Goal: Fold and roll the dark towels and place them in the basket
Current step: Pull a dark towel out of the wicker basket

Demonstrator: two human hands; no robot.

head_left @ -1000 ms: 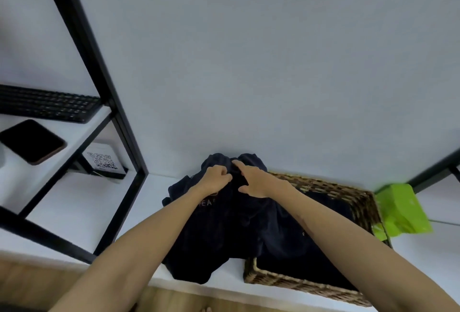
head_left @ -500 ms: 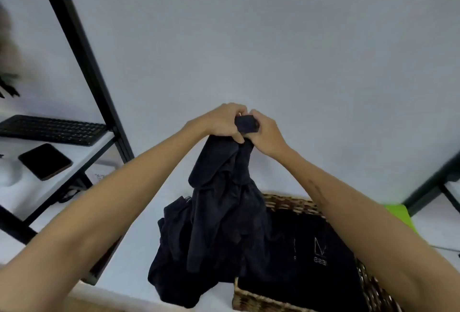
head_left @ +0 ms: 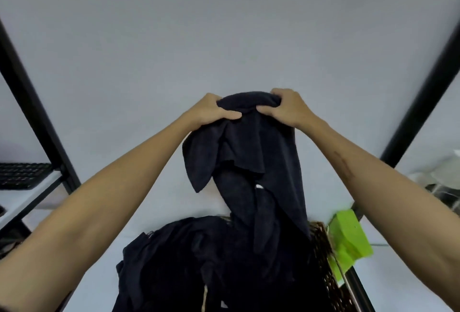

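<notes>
Left hand (head_left: 211, 111) and right hand (head_left: 286, 108) both gripping the top of a dark towel (head_left: 251, 157) lifted high, its tail hanging into the wicker basket (head_left: 323, 269) heaped with dark cloth, green box (head_left: 348, 239) just right

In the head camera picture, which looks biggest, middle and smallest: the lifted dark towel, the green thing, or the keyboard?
1. Lifted dark towel, held by the left hand and right hand.
2. and 3. Green thing and keyboard look alike; the frame cuts off the keyboard, so no ranking.
</notes>
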